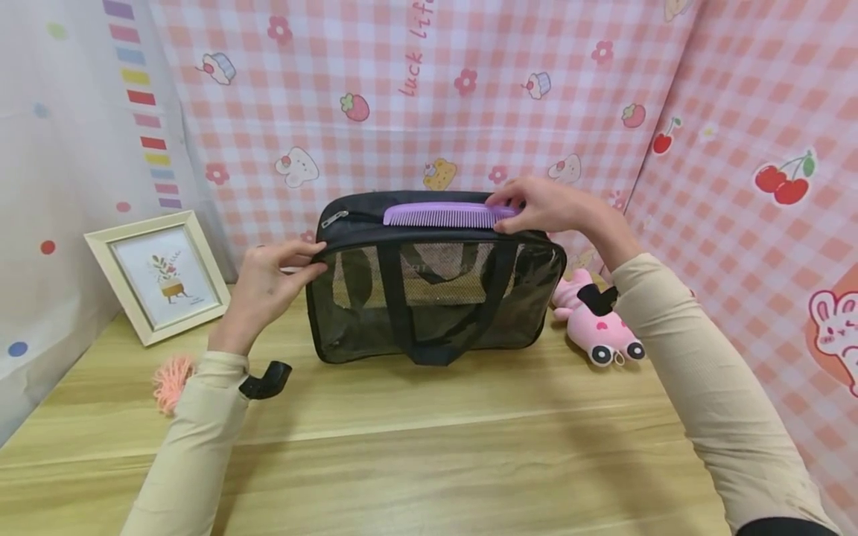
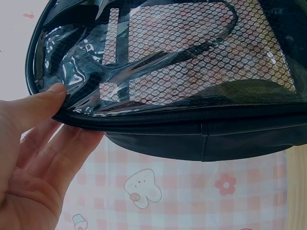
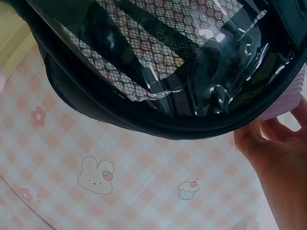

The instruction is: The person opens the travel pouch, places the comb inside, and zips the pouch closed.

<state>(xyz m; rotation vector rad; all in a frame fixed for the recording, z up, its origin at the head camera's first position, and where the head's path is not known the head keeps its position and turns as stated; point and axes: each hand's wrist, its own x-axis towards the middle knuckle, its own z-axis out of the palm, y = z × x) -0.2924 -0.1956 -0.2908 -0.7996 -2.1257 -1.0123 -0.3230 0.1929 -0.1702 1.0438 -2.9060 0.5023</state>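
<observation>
A black bag (image 1: 355, 313) with clear front panel and black handles stands upright on the table. My left hand (image 1: 264, 286) pinches its upper left edge; in the left wrist view the thumb of the left hand (image 2: 33, 158) lies on the clear panel, the fingers behind the rim. Along the bag's top, at the zipper opening, lies a purple comb (image 1: 442, 214), teeth toward me. My right hand (image 1: 543, 205) grips the comb's right end. In the right wrist view, part of the comb (image 3: 280, 105) shows between the right hand (image 3: 280, 153) and the bag.
A cream picture frame (image 1: 217, 301) leans at the left, with a peach yarn tassel (image 1: 172, 383) in front of it. Beside the bag on the right lies a pink plush toy (image 1: 586, 327). A checked cloth (image 1: 509, 45) hangs behind the wooden table (image 1: 415, 461).
</observation>
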